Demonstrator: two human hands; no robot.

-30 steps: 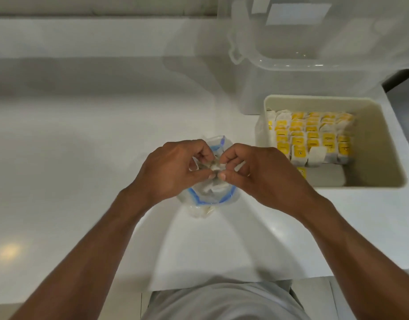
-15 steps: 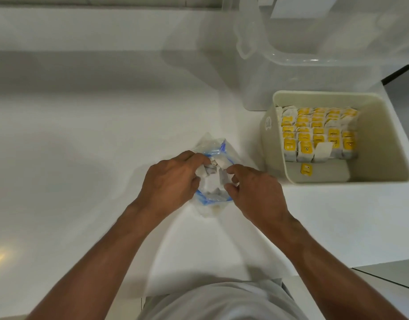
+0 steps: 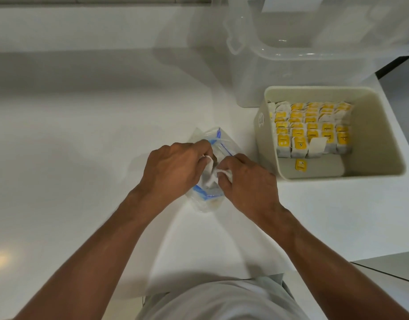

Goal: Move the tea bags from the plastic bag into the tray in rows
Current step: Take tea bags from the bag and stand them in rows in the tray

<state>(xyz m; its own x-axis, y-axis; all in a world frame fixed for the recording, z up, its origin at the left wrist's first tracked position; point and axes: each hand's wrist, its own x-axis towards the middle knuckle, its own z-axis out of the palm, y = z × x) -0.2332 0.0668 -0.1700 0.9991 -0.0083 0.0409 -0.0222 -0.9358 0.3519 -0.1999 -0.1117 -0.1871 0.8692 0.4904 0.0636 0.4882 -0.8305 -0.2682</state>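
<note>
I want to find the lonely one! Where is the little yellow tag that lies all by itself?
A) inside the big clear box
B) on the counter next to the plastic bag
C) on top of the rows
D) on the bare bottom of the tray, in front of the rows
D: the lone yellow tag lies flat on the tray bottom, just in front of the standing rows of tea bags.

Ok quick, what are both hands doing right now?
Left hand: closed, pinching a tea bag inside the plastic bag.
Right hand: closed, pinching another tea bag.
</note>
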